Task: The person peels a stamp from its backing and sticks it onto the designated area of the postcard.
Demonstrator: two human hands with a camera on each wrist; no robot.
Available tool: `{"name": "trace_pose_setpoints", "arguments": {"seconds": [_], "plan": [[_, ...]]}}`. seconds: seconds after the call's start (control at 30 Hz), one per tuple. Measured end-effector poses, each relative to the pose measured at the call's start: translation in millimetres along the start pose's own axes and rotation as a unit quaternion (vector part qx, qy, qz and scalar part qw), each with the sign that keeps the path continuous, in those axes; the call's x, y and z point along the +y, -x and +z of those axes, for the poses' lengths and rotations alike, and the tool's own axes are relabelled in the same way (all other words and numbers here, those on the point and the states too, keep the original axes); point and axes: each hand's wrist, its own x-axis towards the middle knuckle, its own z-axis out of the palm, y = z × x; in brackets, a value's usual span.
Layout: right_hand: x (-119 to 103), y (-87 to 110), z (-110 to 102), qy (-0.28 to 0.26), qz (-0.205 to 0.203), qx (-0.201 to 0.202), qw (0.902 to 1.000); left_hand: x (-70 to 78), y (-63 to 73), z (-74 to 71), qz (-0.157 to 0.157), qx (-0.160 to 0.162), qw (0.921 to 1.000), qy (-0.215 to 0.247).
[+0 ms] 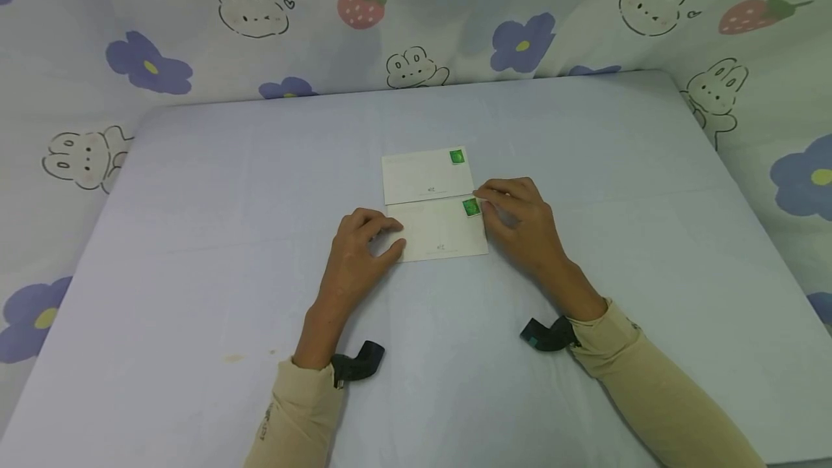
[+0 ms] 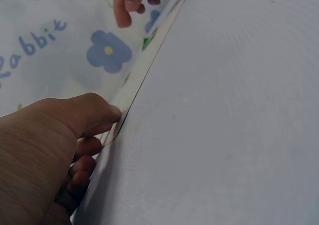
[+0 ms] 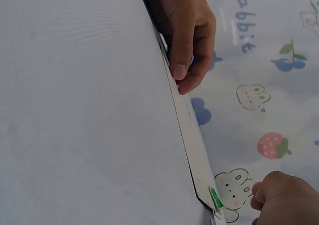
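Two whitish envelopes, each with a green stamp at its upper right, lie flat on the table. The far envelope [image 1: 427, 175] meets the long edge of the near envelope [image 1: 435, 233]; whether they overlap I cannot tell. My left hand [image 1: 360, 248] rests at the near envelope's left end, thumb and forefinger apart over it; its thumb touches the front edge in the left wrist view. My right hand [image 1: 523, 226] is at the near envelope's upper right corner, beside its stamp [image 1: 471, 206]. Its fingers are loosely bent, with nothing visible between them.
A pale cloth covers the table [image 1: 208, 295]. Behind it hangs a curtain [image 1: 455, 13] printed with rabbits, flowers and strawberries. Black wrist cameras [image 1: 360, 362] stick out inward from both sleeves. Small yellowish stains [image 1: 234, 358] mark the cloth at the left.
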Motion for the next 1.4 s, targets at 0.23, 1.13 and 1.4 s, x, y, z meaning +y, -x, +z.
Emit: {"name": "trace_pose_setpoints", "arguments": {"seconds": [0.23, 1.13, 1.4], "plan": [[-1.5, 0.2, -0.9, -0.008, 0.012, -0.02, 0.9997, 0.4, -0.1, -0.4, 0.002, 0.002, 1.0, 0.002], [2.6, -0.7, 0.2, 0.034, -0.012, -0.061, 0.9974, 1.0, -0.5, -2.6, -0.005, -0.005, 1.0, 0.005], [-0.3, -2.0, -3.5, 0.005, -0.016, 0.046, 0.9988, 1.8, -1.4, -2.2, -0.005, -0.007, 1.0, 0.002]]}}
